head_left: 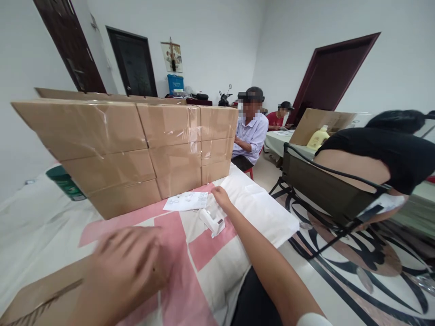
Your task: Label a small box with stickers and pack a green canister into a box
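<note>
My right hand (220, 197) reaches forward over the table, its fingers curled at the edge of a printed paper sheet (186, 201). Whether it grips the sheet I cannot make out. A small white device (211, 222) lies just under my right forearm. My left hand (131, 267) is close to the camera and blurred, resting on the top of a flat cardboard box (37, 294) at the near left edge. Its fingers look bent over the box.
A stack of taped cardboard cartons (136, 145) stands across the table on a white and pink cloth (204, 253). A green can (66, 182) sits behind the cartons. Right of me a person in black sits on a folding chair (322, 190); two others sit farther back.
</note>
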`<state>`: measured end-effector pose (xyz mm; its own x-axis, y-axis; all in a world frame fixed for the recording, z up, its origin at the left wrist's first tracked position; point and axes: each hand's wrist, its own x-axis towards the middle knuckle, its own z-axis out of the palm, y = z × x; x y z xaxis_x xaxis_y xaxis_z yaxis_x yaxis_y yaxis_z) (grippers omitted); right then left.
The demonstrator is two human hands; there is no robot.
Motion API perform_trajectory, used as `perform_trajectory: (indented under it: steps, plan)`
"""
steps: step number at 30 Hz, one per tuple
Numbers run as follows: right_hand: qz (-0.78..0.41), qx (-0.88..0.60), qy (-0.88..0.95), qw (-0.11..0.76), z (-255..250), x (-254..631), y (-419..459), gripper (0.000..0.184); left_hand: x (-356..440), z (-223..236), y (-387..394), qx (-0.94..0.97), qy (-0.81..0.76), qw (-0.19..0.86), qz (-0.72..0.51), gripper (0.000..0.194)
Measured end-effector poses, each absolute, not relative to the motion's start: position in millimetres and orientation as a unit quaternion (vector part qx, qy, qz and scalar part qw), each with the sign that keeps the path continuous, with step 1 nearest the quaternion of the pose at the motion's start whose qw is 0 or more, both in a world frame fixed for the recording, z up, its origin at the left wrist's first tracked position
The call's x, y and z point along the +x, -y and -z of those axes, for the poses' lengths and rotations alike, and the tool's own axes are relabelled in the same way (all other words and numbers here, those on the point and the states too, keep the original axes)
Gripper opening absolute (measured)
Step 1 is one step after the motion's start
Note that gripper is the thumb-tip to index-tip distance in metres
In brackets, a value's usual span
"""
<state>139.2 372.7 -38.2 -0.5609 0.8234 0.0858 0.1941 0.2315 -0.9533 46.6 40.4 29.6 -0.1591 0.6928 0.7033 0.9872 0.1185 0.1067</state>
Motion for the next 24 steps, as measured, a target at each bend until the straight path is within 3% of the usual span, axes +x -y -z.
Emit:
perform_trajectory:
  steps: [5,11,15,24]
  plan:
    - [-0.59,-0.413,0.636,0.276,66.5,147.0,-388.6,0.016,114.1,-17.4,-133.2,-0.707,0.547,0.196,0.404,0.016]
    - [-0.669,-0.386,0.598,0.215,63.0,141.8,-386.3,0.028,102.5,66.3,-179.4,-0.498,0.577,-0.031,0.647,0.018]
    - [-0.703,-0.385,0.568,0.188,57.1,135.5,-384.6,0.034,89.5,92.2,-176.7,-0.412,0.611,-0.097,0.669,0.02]
    - [-0.738,-0.375,0.549,0.117,40.2,131.1,-382.2,0.031,83.4,91.0,-181.3,-0.323,0.617,-0.191,0.692,0.024]
